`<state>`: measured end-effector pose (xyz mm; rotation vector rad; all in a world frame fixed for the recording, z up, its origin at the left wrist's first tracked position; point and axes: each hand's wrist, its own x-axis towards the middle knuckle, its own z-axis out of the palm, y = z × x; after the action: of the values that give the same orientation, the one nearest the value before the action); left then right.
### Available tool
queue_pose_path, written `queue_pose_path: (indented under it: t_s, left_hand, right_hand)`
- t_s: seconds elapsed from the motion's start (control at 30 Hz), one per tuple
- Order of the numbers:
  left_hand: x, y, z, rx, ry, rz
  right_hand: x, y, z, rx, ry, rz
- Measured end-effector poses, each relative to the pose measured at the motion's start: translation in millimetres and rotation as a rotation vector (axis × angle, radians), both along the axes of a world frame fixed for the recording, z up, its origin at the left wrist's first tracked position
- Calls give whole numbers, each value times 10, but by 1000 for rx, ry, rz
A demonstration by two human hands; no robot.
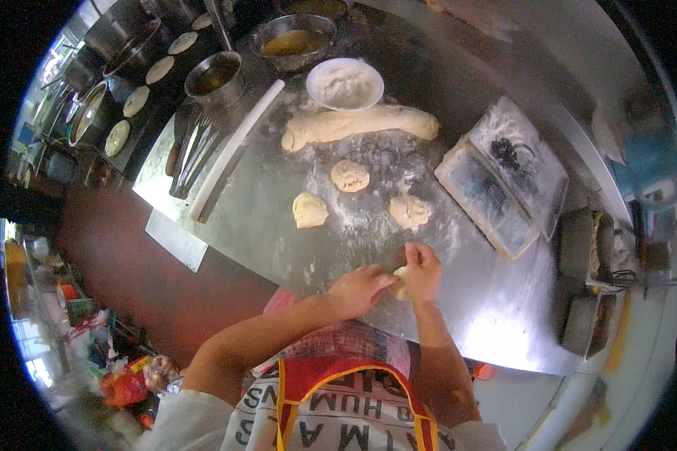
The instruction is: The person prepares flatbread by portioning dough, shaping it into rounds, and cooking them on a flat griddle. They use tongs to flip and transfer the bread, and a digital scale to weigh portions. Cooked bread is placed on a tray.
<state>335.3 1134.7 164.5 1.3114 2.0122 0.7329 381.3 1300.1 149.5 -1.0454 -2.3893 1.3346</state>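
Note:
Between my two hands, near the metal worktable's front edge, is a small piece of pale dough. My left hand touches its left side with the fingertips, while my right hand grips it from the right, fingers bent. Ahead on the floured table lie three dough lumps: one at the left, one in the middle and one at the right. Behind them stretches a long dough roll, close to a white bowl of flour.
A long pale rolling pin lies left beside metal utensils. Pots with liquid stand at the back left, near a row of flat dough rounds. A flour-dusted scale is at the right, with metal containers beyond.

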Motion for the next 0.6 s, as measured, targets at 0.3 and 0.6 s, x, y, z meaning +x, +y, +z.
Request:
queue_pose_path:
  t_s: [0.3,0.6]
  left_hand:
    - [-69,173,130,466,-1040,718]
    - [-1554,-752,-13,-25,749,710]
  right_hand:
    - [-172,-504,293,-66,285,273]
    - [157,297,-332,655,-331,-45]
